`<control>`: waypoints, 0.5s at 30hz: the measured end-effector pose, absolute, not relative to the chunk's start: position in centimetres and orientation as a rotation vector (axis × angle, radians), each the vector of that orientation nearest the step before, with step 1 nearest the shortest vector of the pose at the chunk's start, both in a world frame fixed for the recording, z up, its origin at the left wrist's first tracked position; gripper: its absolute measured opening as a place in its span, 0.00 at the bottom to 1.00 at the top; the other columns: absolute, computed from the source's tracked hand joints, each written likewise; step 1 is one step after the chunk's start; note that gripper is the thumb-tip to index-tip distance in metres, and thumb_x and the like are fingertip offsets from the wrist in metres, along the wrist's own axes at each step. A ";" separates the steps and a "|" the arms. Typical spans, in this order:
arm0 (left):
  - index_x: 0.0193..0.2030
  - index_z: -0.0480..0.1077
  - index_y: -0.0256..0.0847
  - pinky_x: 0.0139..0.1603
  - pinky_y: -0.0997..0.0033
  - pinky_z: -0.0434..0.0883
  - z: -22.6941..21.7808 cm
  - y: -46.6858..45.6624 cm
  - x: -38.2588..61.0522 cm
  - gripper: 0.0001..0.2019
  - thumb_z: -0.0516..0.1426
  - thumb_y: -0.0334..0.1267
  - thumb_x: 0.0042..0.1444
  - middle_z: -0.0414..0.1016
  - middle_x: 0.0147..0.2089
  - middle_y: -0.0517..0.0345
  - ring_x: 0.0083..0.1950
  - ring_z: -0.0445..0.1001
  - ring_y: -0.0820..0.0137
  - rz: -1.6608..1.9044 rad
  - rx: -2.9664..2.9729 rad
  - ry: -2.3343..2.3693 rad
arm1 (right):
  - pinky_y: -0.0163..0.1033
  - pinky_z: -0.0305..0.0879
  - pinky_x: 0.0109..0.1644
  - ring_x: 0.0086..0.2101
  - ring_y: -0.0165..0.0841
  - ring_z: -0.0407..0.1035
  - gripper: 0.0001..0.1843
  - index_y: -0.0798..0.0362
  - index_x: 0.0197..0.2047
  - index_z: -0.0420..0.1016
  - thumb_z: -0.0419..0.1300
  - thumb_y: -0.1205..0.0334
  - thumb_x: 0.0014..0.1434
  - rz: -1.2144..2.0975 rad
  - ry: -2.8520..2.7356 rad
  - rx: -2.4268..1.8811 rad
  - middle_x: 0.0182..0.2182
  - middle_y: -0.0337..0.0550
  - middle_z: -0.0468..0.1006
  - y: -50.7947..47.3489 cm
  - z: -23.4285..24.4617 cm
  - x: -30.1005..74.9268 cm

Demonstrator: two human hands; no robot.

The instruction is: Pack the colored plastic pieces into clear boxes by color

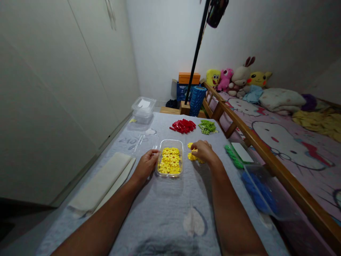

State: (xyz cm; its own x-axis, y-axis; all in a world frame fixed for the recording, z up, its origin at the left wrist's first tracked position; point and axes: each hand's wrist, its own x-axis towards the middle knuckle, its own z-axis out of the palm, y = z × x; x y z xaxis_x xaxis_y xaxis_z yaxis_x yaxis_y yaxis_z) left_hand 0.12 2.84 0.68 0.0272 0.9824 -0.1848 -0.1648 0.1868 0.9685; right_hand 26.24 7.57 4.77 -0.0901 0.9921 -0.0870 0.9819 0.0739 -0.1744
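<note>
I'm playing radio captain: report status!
Left hand at clear tub. Stacked yellow pieces inside. Right hand at loose yellow pieces. Red pile beyond, not blocking.

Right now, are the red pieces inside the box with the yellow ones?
No, the red pieces lie in a pile on the tablecloth, farther back than the box of yellow pieces.

A home bedroom: a brown wooden-railed bed [293,185] with pink cartoon-print bedding [290,138] at the right, colourful plush toys [240,75] at the upper right, tall white cupboard doors [53,89] at the left.
</note>
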 end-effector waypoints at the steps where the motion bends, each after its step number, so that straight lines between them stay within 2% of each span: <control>1: 0.42 0.70 0.38 0.18 0.79 0.55 0.6 2.9 0.1 0.24 0.64 0.54 0.43 0.69 0.22 0.67 0.19 0.62 0.78 1.137 0.961 1.162 | 0.41 0.59 0.48 0.49 0.44 0.68 0.16 0.46 0.47 0.82 0.66 0.63 0.53 0.292 -2.301 -2.129 0.47 0.49 0.78 7.5 4.5 26.2; 4: 0.41 0.71 0.38 0.20 0.79 0.57 0.1 3.0 0.0 0.23 0.64 0.53 0.44 0.69 0.22 0.67 0.19 0.64 0.77 1.137 0.964 1.154 | 0.41 0.59 0.47 0.50 0.46 0.67 0.21 0.46 0.49 0.81 0.68 0.64 0.49 0.313 -2.379 -2.175 0.49 0.52 0.76 7.5 3.8 25.6; 9: 0.43 0.71 0.39 0.19 0.79 0.58 -0.7 3.2 -0.2 0.23 0.64 0.53 0.45 0.70 0.23 0.65 0.20 0.67 0.75 1.135 0.974 1.147 | 0.37 0.57 0.43 0.46 0.41 0.67 0.14 0.50 0.43 0.81 0.65 0.68 0.51 0.294 -2.398 -2.136 0.46 0.52 0.77 7.7 3.3 25.4; 12: 0.43 0.71 0.39 0.18 0.80 0.57 -0.7 3.2 -0.2 0.24 0.64 0.54 0.46 0.69 0.22 0.66 0.19 0.65 0.77 1.127 0.978 1.159 | 0.34 0.56 0.38 0.39 0.34 0.68 0.11 0.53 0.38 0.79 0.63 0.71 0.50 0.415 -2.372 -2.040 0.40 0.46 0.78 7.9 3.3 26.2; 15: 0.42 0.71 0.39 0.18 0.81 0.56 -0.3 3.0 -0.2 0.23 0.63 0.54 0.46 0.67 0.21 0.68 0.18 0.62 0.78 1.129 0.979 1.168 | 0.32 0.54 0.31 0.29 0.28 0.65 0.06 0.55 0.32 0.76 0.61 0.72 0.48 0.713 -2.266 -1.909 0.29 0.38 0.76 7.9 3.9 27.5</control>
State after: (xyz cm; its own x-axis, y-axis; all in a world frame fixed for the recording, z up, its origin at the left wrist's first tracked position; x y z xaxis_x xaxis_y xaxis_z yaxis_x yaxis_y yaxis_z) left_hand -0.17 3.01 -0.27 0.0316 0.9836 -0.1778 -0.1446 0.1806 0.9729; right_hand 27.48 7.93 3.87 -0.2124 0.9515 -0.2226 0.9076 0.1077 -0.4058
